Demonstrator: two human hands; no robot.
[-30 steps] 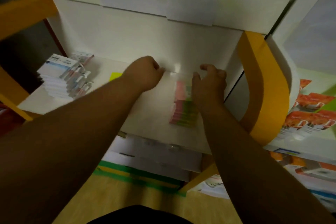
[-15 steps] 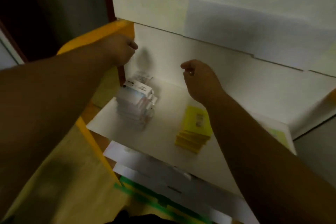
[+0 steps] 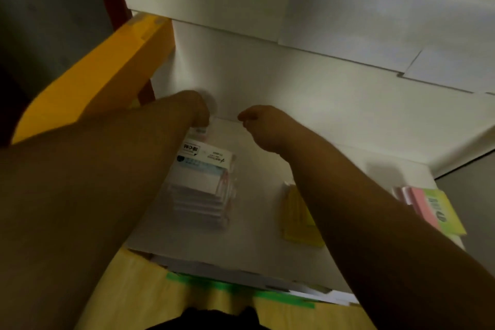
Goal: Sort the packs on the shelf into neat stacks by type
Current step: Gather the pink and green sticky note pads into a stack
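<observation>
On the white shelf point(image 3: 257, 246) a tall stack of white packs point(image 3: 203, 187) stands at the left. A low stack of yellow packs point(image 3: 297, 222) lies in the middle, partly under my right forearm. A pink and green stack point(image 3: 428, 206) sits at the right end. My left hand point(image 3: 194, 108) reaches past the white stack, its fingers bent down onto a small pack point(image 3: 198, 131) at the back; the fingertips are hidden. My right hand point(image 3: 263, 127) hovers above the shelf between the white and yellow stacks, fingers curled, holding nothing.
A yellow frame beam point(image 3: 101, 75) slants along the left of the shelf bay. The white back wall point(image 3: 321, 94) stands close behind both hands. White boxes point(image 3: 241, 276) and green tape point(image 3: 241, 288) show on the level below.
The view swung from the right end of the shelf to its left. My left hand dropped from the yellow beam to behind the white stack. My right hand stayed curled, moving slightly lower.
</observation>
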